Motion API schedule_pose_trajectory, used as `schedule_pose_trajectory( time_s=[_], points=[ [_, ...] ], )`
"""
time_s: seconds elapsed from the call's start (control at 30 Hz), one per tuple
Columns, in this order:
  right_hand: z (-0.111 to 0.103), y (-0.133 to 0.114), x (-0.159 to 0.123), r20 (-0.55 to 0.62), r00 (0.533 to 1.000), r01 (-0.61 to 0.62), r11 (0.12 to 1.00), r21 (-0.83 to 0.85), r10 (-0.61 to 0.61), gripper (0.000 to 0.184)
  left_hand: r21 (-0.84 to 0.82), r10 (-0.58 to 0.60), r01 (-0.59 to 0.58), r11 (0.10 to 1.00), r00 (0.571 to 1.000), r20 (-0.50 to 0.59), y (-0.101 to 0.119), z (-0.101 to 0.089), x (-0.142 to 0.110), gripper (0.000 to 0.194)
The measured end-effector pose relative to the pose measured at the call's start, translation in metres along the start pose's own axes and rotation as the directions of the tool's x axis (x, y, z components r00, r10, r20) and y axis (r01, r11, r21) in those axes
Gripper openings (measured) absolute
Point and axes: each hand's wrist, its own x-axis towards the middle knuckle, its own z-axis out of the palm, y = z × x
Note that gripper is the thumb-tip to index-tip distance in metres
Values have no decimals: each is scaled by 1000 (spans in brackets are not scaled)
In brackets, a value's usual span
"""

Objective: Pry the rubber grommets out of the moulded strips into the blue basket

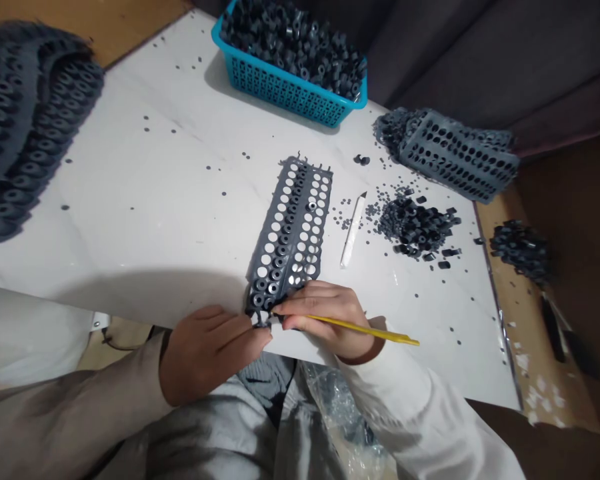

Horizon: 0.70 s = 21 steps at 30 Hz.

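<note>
A white bench point(175, 220) is carrying the whole layout, with a thick mat of dark rings point(30, 133) overhanging its left side. A blue basket point(285, 95), brimming with dark tubular pieces point(310, 50), is standing at the far edge, and a stack of perforated sheets point(457, 157) is lying at the far right. The holed sheet point(297, 230) is lying flat at mid-bench, directly ahead of the hands; its long axis is running away from the person, its far end leaning slightly rightward. Both hands are meeting at its near end, neither one clearly nearer. The left hand point(213, 350) is pinching the near edge (the exact contact is partly hidden by the fingers), while the right hand point(335, 317) is gripping a yellow stick point(375, 331) and resting across the near right corner, the stick's tip pointing toward the lowest rings. A pile of dark bits point(420, 227) is spreading to the right; a white stick with a dark tip point(353, 233) is lying between it and the sheet. Small rings point(282, 251) are filling one long row, and tiny dark discs point(209, 167) are dotting the surface.
</note>
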Motion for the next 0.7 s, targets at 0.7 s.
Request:
schedule_pose_trajectory(
  time_s=[0.7],
  points=[
    [-2,-9,5,-12,982,-186,981,62,187,8,23,66,-66,998,998,5,-6,-3,-10,22]
  ],
)
